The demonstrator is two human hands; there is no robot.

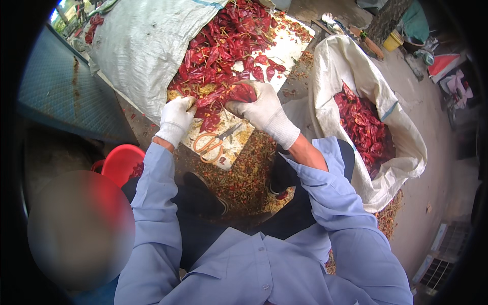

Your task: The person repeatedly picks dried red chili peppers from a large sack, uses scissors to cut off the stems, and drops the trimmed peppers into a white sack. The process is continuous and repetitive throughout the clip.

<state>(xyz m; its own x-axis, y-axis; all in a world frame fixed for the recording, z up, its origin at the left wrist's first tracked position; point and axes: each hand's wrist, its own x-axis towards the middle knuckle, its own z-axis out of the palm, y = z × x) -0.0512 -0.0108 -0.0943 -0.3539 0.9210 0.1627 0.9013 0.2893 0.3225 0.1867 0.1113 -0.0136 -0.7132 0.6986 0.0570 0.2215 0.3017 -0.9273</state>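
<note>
Both my hands wear white knit gloves with soiled fingertips. My right hand [263, 106] is closed around a dried red chilli pepper [243, 92], perhaps more than one. Opposite it, the fingers of my left hand [177, 119] pinch the end of another dried red pepper [210, 100]; its stem is hidden by the glove. Just below the hands, orange-handled scissors [209, 146] lie on a pale board [238, 143] strewn with seeds. Beyond them a heap of dried red peppers [232, 34] spills from a white woven sack [141, 49].
At right stands an open white woven sack [411, 152] holding red peppers [366, 133]. A red plastic basin [120, 164] is at left, below a blue panel [65, 91]. Stem and seed litter [236, 183] covers the ground between my feet. A tree trunk [387, 23] rises at upper right.
</note>
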